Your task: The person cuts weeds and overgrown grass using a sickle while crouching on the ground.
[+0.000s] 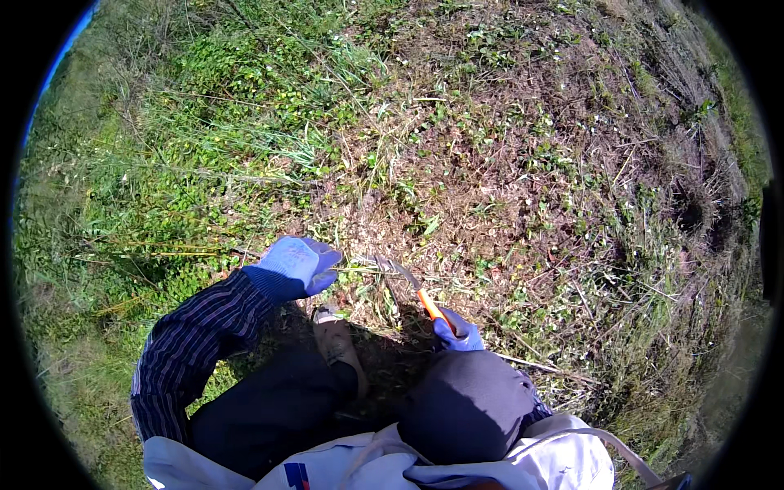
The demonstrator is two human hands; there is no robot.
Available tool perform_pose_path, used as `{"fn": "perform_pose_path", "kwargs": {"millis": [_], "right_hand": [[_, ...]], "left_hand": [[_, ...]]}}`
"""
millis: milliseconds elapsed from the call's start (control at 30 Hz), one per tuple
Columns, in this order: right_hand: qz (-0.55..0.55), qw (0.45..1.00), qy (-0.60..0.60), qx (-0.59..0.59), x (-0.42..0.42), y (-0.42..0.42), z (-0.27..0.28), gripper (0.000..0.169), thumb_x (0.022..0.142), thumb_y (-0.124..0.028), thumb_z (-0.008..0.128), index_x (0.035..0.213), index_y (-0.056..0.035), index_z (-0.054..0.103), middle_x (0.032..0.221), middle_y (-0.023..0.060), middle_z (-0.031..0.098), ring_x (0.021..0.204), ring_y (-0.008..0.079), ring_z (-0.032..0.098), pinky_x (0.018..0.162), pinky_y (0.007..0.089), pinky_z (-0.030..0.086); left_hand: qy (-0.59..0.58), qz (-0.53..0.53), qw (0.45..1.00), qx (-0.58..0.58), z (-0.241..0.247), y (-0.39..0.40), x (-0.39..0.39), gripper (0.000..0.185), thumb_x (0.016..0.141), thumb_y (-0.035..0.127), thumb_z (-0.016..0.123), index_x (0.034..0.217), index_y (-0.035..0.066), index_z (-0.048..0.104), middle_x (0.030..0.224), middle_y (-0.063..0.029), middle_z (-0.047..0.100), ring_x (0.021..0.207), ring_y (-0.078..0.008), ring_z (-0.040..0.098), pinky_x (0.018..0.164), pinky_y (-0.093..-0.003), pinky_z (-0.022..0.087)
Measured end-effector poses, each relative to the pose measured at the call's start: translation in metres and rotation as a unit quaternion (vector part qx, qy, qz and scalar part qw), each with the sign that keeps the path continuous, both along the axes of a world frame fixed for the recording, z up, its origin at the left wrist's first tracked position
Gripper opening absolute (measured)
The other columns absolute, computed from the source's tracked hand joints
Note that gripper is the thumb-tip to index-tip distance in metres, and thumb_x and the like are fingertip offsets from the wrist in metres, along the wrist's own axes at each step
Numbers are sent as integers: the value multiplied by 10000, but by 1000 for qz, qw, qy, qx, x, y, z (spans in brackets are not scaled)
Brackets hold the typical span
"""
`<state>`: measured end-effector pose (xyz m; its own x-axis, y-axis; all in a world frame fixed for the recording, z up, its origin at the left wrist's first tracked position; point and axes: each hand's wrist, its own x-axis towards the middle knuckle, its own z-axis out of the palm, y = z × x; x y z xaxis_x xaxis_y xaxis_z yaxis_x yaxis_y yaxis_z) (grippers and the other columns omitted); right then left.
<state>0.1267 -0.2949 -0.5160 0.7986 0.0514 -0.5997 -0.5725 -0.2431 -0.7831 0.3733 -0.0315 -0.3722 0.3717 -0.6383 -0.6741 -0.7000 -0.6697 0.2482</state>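
Note:
My left hand [299, 264], in a blue and white knitted work glove, reaches over the ground just beyond my shoe. Some thin green stems lie at its fingertips; whether the fingers grip them cannot be told. In a purple-blue glove, my right hand [459, 331] is closed on the orange handle of a sickle [432, 304], close in front of my right knee. The sickle's curved metal blade [398, 269] points left towards my left hand, low over cut stalks and grass. Part of the blade blends into the bright litter.
A light-coloured shoe [335, 340] stands between my hands, in shadow. Dense green weeds [245, 79] grow ahead and left. Dry, flattened plant litter [484, 184] covers the ground ahead and right. A dry stalk [545, 367] lies right of my knee.

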Motion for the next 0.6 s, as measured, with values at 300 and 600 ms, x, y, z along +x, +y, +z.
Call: {"fn": "perform_pose_path", "kwargs": {"millis": [300,600], "right_hand": [[-339,930,11,145,199,18,-9,389,917,-309,559,1237,-91,539,674,41,584,531,105,548,487,247,448],[-46,987,-38,-150,162,89,-47,465,886,-452,520,1252,-164,515,858,225,647,825,377,649,700,437,505]], "left_hand": [[-265,-73,960,-58,-17,-11,77,508,855,322,540,1305,109,439,1360,-163,422,1264,-323,398,1048,-472,299],[-221,71,954,188,-81,38,139,842,824,425,614,1463,123,157,1513,-161,168,1404,-326,140,1114,-534,106]]}}
